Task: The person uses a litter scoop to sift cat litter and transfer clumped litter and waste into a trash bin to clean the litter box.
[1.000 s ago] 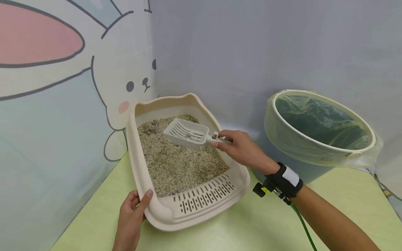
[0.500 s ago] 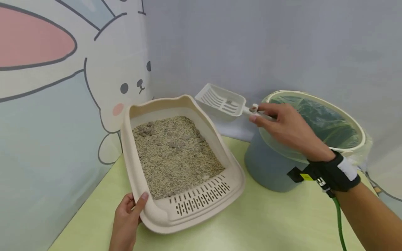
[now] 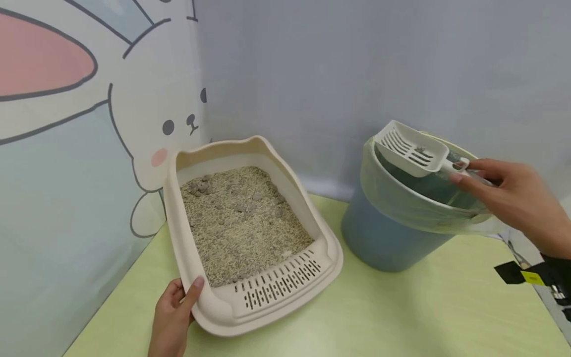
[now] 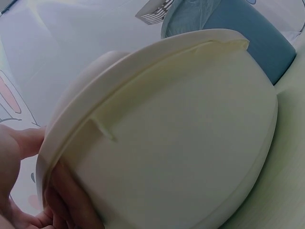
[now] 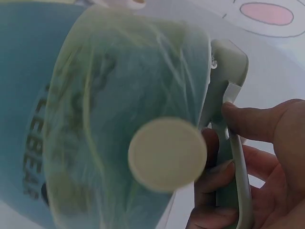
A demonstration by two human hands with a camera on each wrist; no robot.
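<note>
So we've got the slotted litter scoop [image 3: 412, 148] sitting right over the near-left rim of the lined trash bin [image 3: 392, 223], bowl roughly level, with a few grey clumps [image 3: 419, 148] resting on the slots. Our right hand [image 3: 513, 198] has its grip clenched round the scoop's handle, thumb on top as the right wrist view shows it [image 5: 248, 124].

For a clean dump, we'd say the bowl wants to be further in over the bag's opening before it tips, since it's hanging close to the edge and bits could roll down the outside of the liner. Tip slowly by rolling the wrist, and a light tap should free anything stuck in the slots. The thin plastic bag [image 5: 124, 86] looks loose, so we'd avoid snagging it with the scoop's front lip.

Our left hand [image 3: 174, 312] is grasping the front-left corner of the beige litter box [image 3: 223, 307], thumb over the rim, which keeps it from sliding on the green tabletop [image 3: 379, 317]. More grey clumps [image 3: 200, 187] sit in the back-left of the litter.
</note>
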